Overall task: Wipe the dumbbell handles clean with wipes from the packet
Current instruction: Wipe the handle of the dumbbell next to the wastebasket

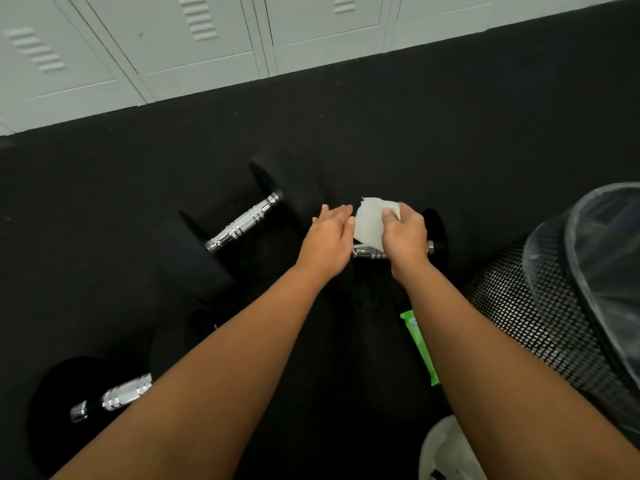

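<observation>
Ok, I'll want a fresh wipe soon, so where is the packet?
In the head view the green packet lies on the black floor at lower right, partly hidden under the right forearm, with the mesh bin just to its right.

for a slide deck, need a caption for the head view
Right hand holds a white wipe over a dumbbell handle, left hand open beside it.

White wipe [370, 221] in my right hand [407, 233], silver ringed dumbbell handles [242, 223], green packet [420, 344], pale grey lockers [207, 46], black mesh bin [519, 306].
</observation>
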{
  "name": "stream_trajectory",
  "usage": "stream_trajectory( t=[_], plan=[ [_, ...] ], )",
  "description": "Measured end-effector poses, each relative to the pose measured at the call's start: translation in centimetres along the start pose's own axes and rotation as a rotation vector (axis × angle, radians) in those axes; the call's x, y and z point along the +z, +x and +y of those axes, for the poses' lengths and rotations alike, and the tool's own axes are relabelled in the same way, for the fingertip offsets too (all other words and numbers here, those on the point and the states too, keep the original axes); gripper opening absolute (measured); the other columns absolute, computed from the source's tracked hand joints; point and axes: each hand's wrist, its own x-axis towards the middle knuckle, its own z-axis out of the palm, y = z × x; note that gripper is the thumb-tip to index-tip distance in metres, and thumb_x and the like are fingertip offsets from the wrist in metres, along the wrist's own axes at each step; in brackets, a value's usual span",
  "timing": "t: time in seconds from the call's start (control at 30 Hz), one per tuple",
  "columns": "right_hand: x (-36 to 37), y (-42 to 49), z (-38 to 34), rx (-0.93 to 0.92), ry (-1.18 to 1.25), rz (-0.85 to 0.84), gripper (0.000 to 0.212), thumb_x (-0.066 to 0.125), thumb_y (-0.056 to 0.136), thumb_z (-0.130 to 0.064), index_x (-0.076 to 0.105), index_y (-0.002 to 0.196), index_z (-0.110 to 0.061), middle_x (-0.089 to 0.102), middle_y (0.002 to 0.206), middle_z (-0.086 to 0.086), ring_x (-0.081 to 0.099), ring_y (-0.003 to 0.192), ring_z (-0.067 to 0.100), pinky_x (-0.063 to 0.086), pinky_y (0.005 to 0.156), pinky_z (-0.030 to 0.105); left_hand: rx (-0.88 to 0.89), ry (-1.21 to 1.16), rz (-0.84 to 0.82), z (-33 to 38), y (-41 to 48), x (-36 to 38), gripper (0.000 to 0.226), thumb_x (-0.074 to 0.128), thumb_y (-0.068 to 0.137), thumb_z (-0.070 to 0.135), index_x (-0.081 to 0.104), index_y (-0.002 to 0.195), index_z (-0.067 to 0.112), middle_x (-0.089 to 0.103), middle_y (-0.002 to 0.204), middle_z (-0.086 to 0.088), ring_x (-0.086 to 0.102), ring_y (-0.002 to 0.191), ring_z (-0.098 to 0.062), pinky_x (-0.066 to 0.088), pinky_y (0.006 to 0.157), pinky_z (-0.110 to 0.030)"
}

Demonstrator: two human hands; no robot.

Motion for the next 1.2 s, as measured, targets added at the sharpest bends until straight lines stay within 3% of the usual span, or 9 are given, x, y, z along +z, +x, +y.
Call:
stream_trajectory(
  t=[0.1,0.23,0.37,0.47,0.57,0.7,0.8,0.93,1.2],
  plan=[
    [0.0,0.2,1.1,-0.246,-0.168,0.104,0.027,0.045,0.098,-0.019,0.062,0.119,-0.016,0.065,0.103,-0.001,0.061,0.099,0.016,0.05,0.085,0.028,0.028,0.084,0.039,-0.9,0.1,0.9,0.04,0.036,0.102,0.019,0.043,0.139,0.008,0.041,0.147,-0.008,0.017,0.145,-0.022,0.013,0.119,-0.039],
    [0.2,0.2,3.8,-0.574,-0.352,0.17,0.035,0.051,0.092,-0.002,0.058,0.125,-0.006,0.064,0.12,0.011,0.058,0.112,0.024,0.044,0.096,0.028,0.063,0.072,0.111,-1.8,0.3,1.4,0.038,0.038,0.101,0.018,0.048,0.136,0.009,0.047,0.142,-0.004,0.025,0.142,-0.019,0.021,0.117,-0.035],
    [0.6,-0.2,7.8,-0.725,-0.716,-0.142,0.05,0.054,0.077,0.008,0.057,0.125,-0.002,0.057,0.129,0.019,0.048,0.126,0.039,0.033,0.109,0.051,0.093,0.105,0.182,-2.3,0.8,1.8,0.034,0.041,0.1,0.02,0.055,0.13,0.012,0.054,0.133,-0.003,0.038,0.131,-0.019,0.032,0.11,-0.041],
    [0.2,-0.9,9.7,-0.778,-0.859,-0.315,0.057,0.055,0.083,0.001,0.042,0.139,-0.002,0.037,0.148,0.015,0.021,0.142,0.035,0.007,0.116,0.043,0.101,0.208,0.233,-2.5,1.3,2.3,0.032,0.038,0.1,0.024,0.058,0.122,0.017,0.056,0.126,0.002,0.045,0.121,-0.016,0.037,0.103,-0.041],
    [-1.2,-0.1,10.0,-0.889,-0.968,-0.427,0.061,0.048,0.093,-0.014,0.023,0.148,-0.009,0.015,0.157,0.007,-0.004,0.143,0.021,-0.007,0.115,0.035,0.106,0.257,0.265,-2.6,1.3,2.7,0.035,0.035,0.1,0.028,0.057,0.124,0.017,0.056,0.127,0.002,0.044,0.122,-0.014,0.036,0.104,-0.038],
    [-1.7,0.9,9.4,-0.889,-1.002,-0.428,0.057,0.043,0.098,-0.022,0.021,0.149,-0.011,0.015,0.158,0.006,-0.005,0.144,0.018,-0.006,0.116,0.033,0.112,0.236,0.238,-2.8,1.4,2.7,0.039,0.034,0.101,0.028,0.053,0.132,0.012,0.053,0.135,-0.001,0.037,0.132,-0.016,0.031,0.111,-0.036],
    [-0.8,-0.5,10.1,-0.82,-0.935,-0.357,0.055,0.043,0.097,-0.019,0.025,0.147,-0.007,0.017,0.157,0.009,-0.001,0.145,0.023,-0.003,0.117,0.036,0.103,0.224,0.213,-2.9,1.4,2.6,0.04,0.034,0.102,0.028,0.05,0.135,0.012,0.05,0.139,-0.002,0.032,0.137,-0.017,0.026,0.115,-0.034],
    [0.0,-1.1,10.6,-0.843,-0.973,-0.395,0.056,0.044,0.093,-0.016,0.028,0.146,-0.003,0.021,0.155,0.011,0.001,0.144,0.026,0.002,0.117,0.04,0.105,0.211,0.231,-3.1,1.3,2.9,0.039,0.036,0.101,0.027,0.051,0.134,0.012,0.051,0.139,-0.002,0.033,0.136,-0.017,0.026,0.114,-0.034],
    [0.7,-1.3,8.3,-0.707,-0.941,-0.336,0.063,0.041,0.092,-0.012,0.014,0.149,-0.005,0.009,0.159,0.011,-0.005,0.147,0.025,-0.009,0.116,0.034,0.119,0.187,0.234,-3.1,1.5,2.6,0.039,0.036,0.101,0.025,0.053,0.132,0.01,0.053,0.137,-0.004,0.036,0.135,-0.019,0.028,0.113,-0.035]
  ],
)
